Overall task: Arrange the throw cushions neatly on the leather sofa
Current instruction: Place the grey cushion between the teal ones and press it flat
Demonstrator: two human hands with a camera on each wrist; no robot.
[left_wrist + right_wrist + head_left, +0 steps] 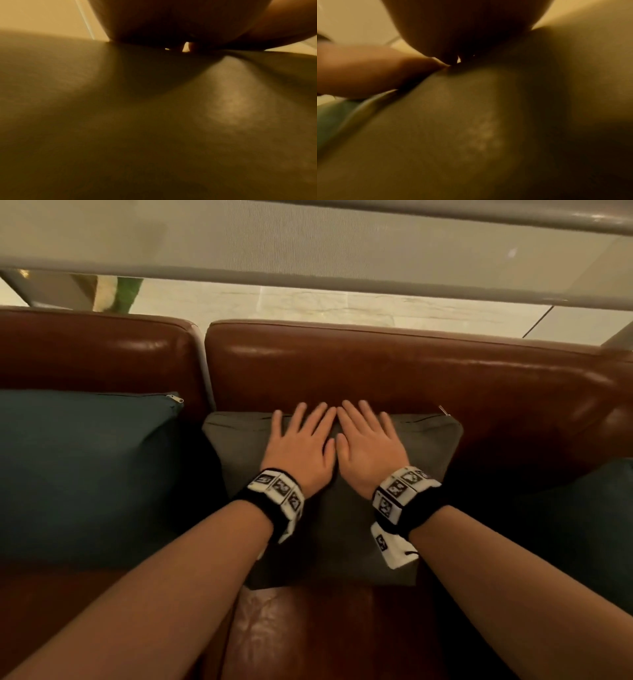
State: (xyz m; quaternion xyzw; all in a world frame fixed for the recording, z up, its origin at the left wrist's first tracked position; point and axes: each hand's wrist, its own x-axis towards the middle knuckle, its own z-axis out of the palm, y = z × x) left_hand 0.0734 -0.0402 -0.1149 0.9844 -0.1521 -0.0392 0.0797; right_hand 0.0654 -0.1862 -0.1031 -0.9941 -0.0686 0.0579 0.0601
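A grey cushion (431, 446) leans against the backrest of the brown leather sofa (376, 364), its zip along the top edge. My left hand (301, 440) and right hand (368, 440) lie flat on its upper middle, side by side, fingers straight and spread, pressing the fabric. A teal cushion (85, 467) stands to the left against the neighbouring backrest. Both wrist views are dim and blurred; they show the grey cushion fabric (154, 121) (471, 135) close up under each palm (171, 20) (462, 27).
Another dark teal cushion (596, 529) shows at the right edge. The brown seat (308, 631) lies in front of the grey cushion. Behind the sofa are a pale tiled floor (308, 302) and a grey rail (342, 275).
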